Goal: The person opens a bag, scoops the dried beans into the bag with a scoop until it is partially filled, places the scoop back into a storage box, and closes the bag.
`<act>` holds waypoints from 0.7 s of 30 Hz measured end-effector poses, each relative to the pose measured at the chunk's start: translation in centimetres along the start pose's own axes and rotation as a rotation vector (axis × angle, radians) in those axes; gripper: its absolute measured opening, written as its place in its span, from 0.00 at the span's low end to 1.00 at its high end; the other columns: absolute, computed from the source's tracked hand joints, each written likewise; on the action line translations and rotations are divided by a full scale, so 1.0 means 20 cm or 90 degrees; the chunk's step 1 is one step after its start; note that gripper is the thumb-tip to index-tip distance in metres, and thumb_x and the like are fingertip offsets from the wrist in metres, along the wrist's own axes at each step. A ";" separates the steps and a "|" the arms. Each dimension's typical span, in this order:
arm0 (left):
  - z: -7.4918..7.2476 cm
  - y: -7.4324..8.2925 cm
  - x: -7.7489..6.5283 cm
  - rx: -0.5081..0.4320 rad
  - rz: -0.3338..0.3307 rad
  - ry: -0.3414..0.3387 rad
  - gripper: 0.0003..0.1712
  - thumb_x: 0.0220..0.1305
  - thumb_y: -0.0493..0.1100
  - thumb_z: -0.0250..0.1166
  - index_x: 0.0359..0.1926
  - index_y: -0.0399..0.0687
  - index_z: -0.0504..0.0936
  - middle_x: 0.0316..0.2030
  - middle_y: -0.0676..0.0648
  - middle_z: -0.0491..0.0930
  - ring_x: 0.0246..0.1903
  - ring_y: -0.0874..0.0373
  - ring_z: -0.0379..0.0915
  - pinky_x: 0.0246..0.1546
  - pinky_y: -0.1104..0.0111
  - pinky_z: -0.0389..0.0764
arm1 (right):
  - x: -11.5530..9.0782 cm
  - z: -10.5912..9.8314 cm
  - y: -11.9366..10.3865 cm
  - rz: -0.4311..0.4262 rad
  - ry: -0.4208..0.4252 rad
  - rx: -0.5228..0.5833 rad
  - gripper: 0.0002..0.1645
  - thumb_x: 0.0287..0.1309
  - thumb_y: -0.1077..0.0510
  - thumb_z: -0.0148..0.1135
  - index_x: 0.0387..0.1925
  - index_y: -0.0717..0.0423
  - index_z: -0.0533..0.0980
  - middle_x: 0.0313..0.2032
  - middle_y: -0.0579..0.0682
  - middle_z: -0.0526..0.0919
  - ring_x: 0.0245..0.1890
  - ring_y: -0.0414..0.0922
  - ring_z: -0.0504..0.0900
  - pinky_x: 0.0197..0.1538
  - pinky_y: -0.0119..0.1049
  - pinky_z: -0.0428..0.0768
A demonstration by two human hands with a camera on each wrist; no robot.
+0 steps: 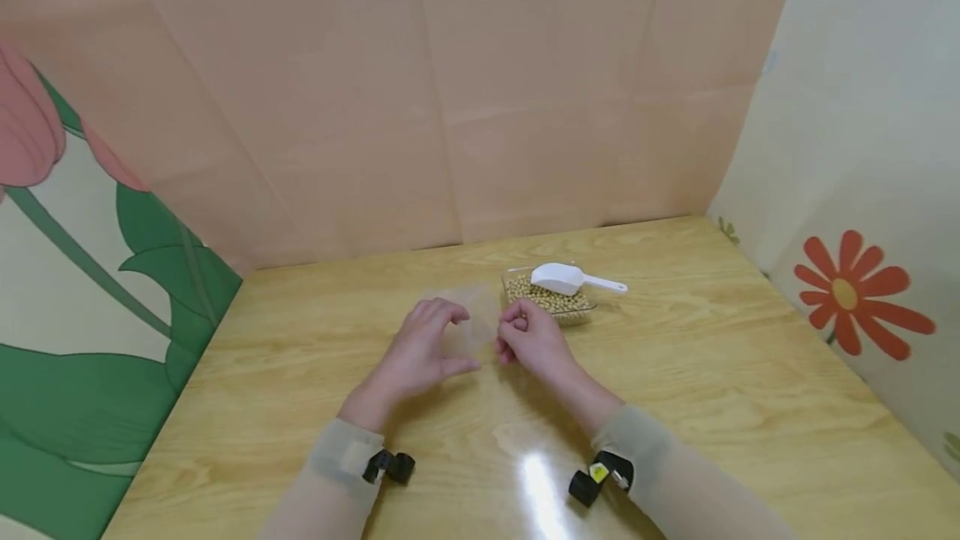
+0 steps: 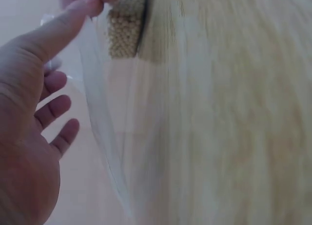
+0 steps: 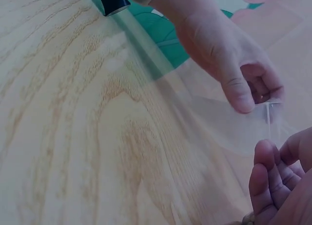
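Note:
A clear plastic bag [image 1: 468, 319] spans the space between my two hands over the table. My left hand [image 1: 423, 344] curves round its side, thumb and fingers apart in the head view. From the left wrist the bag [image 2: 100, 103] hangs by the thumb's tip, the other fingers [image 2: 53, 110] behind. My right hand [image 1: 534, 340] pinches the bag's edge with thumb and fingertips, in front of a clear container [image 1: 577, 319] of pale yellow beans [image 1: 536, 294]. In the right wrist view the bag's edge runs between the left thumb [image 3: 239, 96] and the right fingers [image 3: 265, 154].
A white scoop [image 1: 558, 277] lies on the beans, its handle sticking out over the container's right side. The wooden table [image 1: 300, 407] meets a pink-covered wall [image 1: 337, 107] behind and flower-patterned walls at both sides. Each wrist wears a small black camera.

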State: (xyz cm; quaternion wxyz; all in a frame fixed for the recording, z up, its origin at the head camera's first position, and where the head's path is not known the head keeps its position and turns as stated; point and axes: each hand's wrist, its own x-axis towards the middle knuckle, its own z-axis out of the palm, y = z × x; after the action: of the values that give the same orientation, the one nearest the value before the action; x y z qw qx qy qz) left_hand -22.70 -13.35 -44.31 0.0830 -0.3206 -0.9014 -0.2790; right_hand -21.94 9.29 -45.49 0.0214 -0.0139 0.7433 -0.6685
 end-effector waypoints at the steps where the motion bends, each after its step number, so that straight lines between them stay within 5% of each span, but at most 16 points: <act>1: 0.00 0.00 0.00 0.003 0.005 0.007 0.38 0.58 0.53 0.88 0.61 0.44 0.80 0.57 0.50 0.81 0.61 0.50 0.73 0.65 0.55 0.77 | 0.00 0.00 0.00 0.002 -0.001 0.000 0.05 0.69 0.73 0.58 0.43 0.64 0.74 0.24 0.55 0.84 0.20 0.45 0.83 0.27 0.33 0.83; 8: -0.02 -0.01 -0.01 0.031 0.047 0.039 0.28 0.60 0.55 0.86 0.50 0.45 0.83 0.48 0.50 0.82 0.53 0.53 0.75 0.58 0.58 0.81 | 0.00 -0.01 0.00 0.005 0.000 0.002 0.06 0.68 0.73 0.58 0.43 0.64 0.75 0.23 0.56 0.84 0.19 0.44 0.82 0.26 0.33 0.82; 12: -0.01 -0.02 -0.02 0.049 0.072 0.024 0.27 0.64 0.57 0.83 0.55 0.47 0.86 0.51 0.50 0.83 0.55 0.52 0.76 0.61 0.55 0.80 | 0.01 -0.01 0.00 0.011 0.000 0.006 0.05 0.69 0.73 0.58 0.43 0.64 0.75 0.24 0.56 0.84 0.19 0.44 0.82 0.26 0.32 0.83; 15: 0.00 -0.02 -0.02 0.047 0.059 -0.004 0.29 0.67 0.59 0.80 0.60 0.48 0.87 0.55 0.50 0.84 0.58 0.52 0.77 0.65 0.54 0.79 | 0.00 -0.01 0.01 0.014 0.000 0.006 0.04 0.69 0.72 0.58 0.43 0.64 0.75 0.24 0.56 0.84 0.19 0.44 0.82 0.26 0.32 0.83; 21: 0.00 -0.02 -0.02 0.032 0.002 -0.013 0.28 0.65 0.59 0.82 0.54 0.48 0.85 0.50 0.52 0.85 0.54 0.55 0.77 0.61 0.59 0.81 | 0.00 -0.02 0.01 0.015 0.006 0.012 0.05 0.68 0.73 0.58 0.43 0.65 0.75 0.24 0.57 0.85 0.19 0.44 0.82 0.25 0.33 0.83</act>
State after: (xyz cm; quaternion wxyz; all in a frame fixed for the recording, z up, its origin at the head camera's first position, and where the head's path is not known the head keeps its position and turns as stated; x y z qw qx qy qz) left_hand -22.72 -13.75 -44.67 0.0822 -0.3230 -0.9083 -0.2530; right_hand -21.96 9.71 -45.70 0.0260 -0.0022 0.7370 -0.6753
